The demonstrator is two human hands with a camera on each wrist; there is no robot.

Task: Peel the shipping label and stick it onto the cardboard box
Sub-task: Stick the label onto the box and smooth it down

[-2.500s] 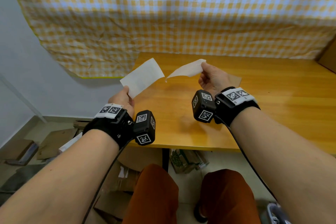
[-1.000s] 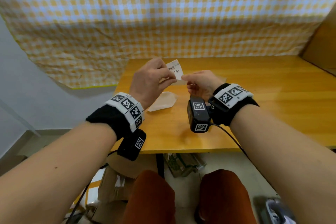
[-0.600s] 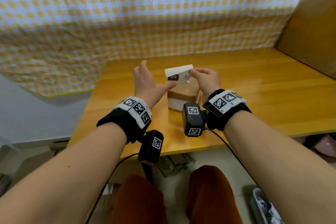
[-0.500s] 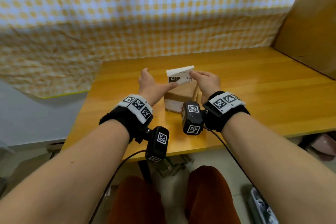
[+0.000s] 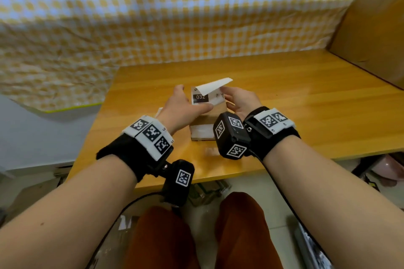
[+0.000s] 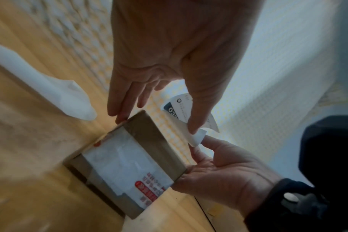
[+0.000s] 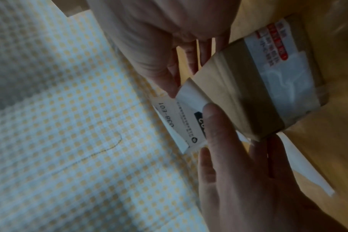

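Shipping label point(image 5: 207, 96) now down on cardboard box point(image 5: 202, 125) top, left hand point(image 5: 182, 107) thumb flat pressing it, right hand point(image 5: 239, 101) pinching its lifted far end (backing discarded on counter point(image 5: 306, 102)); smoothing remains

1. Head view looks forward and down from above the lap, taking in both forearms, the table point(image 5: 306, 102) and the checked cloth point(image 5: 153, 17).
2. Left wrist view sits close, looking along the left hand point(image 6: 169, 55) onto the box point(image 6: 129, 164).
3. Right wrist view, equally near, looks past the right hand point(image 7: 159, 39).
4. All three share the box and label point(image 5: 207, 94).
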